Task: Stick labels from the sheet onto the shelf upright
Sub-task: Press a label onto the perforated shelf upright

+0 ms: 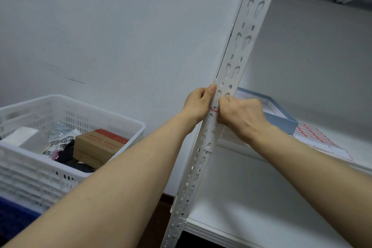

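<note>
Only one label (pixel 214 109), one upright (pixel 236 52)

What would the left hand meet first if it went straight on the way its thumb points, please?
The white perforated metal shelf upright: the left hand seems to touch its edge with the thumb, just above the red-bordered label.

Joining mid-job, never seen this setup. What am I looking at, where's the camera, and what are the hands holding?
No machine: a person's two bare arms, seen from one head-worn camera looking forward and down. The left hand grips the white perforated shelf upright, thumb in front. The right hand, fingers curled, is against a small red-edged label on that upright; whether it pinches it is unclear. On the shelf board lie the red-gridded label sheet and a blue-grey tray. To the left stands a white basket of goods.
</note>
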### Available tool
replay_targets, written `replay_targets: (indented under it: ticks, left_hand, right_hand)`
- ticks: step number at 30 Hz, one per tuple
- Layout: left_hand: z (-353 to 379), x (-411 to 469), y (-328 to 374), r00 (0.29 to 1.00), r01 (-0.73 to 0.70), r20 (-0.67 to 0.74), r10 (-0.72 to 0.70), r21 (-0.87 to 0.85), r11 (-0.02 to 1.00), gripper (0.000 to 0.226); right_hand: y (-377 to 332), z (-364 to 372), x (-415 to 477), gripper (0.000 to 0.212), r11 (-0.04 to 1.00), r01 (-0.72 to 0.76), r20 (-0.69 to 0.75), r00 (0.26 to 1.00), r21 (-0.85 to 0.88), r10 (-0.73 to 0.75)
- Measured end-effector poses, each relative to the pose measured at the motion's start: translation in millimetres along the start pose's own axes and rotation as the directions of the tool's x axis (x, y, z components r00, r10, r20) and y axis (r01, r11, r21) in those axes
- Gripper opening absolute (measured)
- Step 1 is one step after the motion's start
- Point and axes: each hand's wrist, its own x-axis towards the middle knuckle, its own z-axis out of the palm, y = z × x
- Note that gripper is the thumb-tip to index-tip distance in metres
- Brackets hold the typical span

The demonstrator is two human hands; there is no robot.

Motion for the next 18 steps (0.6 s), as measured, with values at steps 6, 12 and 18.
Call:
replay_targets:
  ticks: [6,12,18]
  left_hand:
    - [0.0,-0.9,0.3,1.0,0.008,-0.001,-0.008,0.007,1.0,0.047]
    - [0.5,-2.1,0.6,1.0,-0.009,-0.01,0.009,0.022,1.0,0.04]
    - [0.8,-4.8,0.8,1.0,-0.001,-0.016,0.001,0.019,1.0,0.042]
  right_hand:
    - [3.9,7.6,-18.0,0.036,0.995,-0.068,-0.028,0.997,0.079,0.071]
    - [11.1,-11.6,-32.6,0.011,0.705,-0.471,0.407,0.871,0.53,0.276]
    - [23.3,-21.9,-28.8,0.027,-0.407,-0.723,0.825,0.533,0.559,0.186]
